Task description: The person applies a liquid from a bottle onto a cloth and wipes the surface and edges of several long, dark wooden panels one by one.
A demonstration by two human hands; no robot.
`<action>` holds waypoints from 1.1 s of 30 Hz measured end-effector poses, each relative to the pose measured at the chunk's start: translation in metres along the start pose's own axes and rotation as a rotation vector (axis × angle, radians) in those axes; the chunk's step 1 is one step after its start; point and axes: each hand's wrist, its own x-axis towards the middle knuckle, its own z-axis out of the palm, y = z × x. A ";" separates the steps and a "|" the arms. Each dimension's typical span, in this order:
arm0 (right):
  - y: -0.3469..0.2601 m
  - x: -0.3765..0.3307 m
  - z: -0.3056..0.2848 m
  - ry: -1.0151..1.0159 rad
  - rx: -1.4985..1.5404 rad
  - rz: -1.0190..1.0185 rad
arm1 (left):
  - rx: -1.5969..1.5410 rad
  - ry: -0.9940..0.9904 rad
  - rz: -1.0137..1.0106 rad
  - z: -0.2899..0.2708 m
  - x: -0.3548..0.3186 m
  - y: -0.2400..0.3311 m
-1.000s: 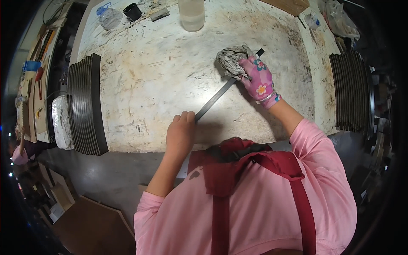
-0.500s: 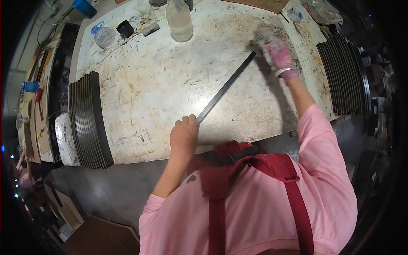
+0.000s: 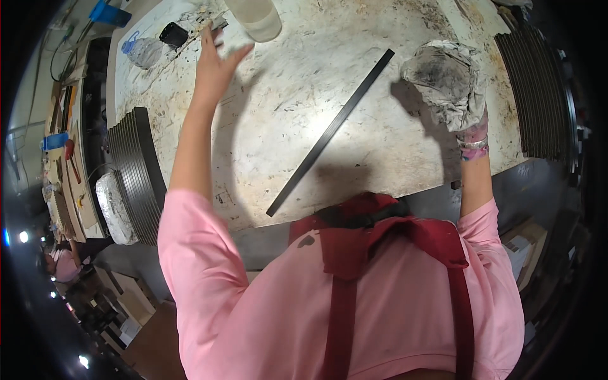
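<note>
A long, thin black strip (image 3: 332, 132) lies diagonally across the worktable, touched by neither hand. My bare left hand (image 3: 217, 66) reaches to the far left with fingers and thumb spread. Its fingertips are by a small greyish block (image 3: 219, 24), partly hidden, and I cannot tell whether they touch it. Just right of them stands a bottle of cloudy liquid (image 3: 261, 22). My right hand (image 3: 474, 132), in a stained pink glove, grips a crumpled white rag (image 3: 446, 79) with dark smudges. The rag hides most of its fingers.
The whitish table (image 3: 278, 95) is stained and scuffed. Stacks of dark strips stand at its left (image 3: 136, 171) and right (image 3: 538, 95) edges. A black cup (image 3: 173, 35) and a clear jug with a blue top (image 3: 142, 52) sit far left. A shelf of tools (image 3: 73, 145) is beyond the left side.
My left hand has let go of the strip's near end and moved to the far left, fingers spreading. My right hand has drawn nearer and to the right with the rag.
</note>
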 end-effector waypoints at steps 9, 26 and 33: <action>0.029 -0.026 0.014 0.045 0.209 0.024 | -0.169 0.110 -0.039 0.070 0.078 0.010; 0.053 -0.021 0.224 -0.557 0.575 0.375 | 0.714 -0.185 0.745 -0.006 -0.046 0.141; 0.062 -0.050 0.209 -0.408 0.635 0.415 | 0.845 -0.104 0.850 -0.032 -0.048 0.159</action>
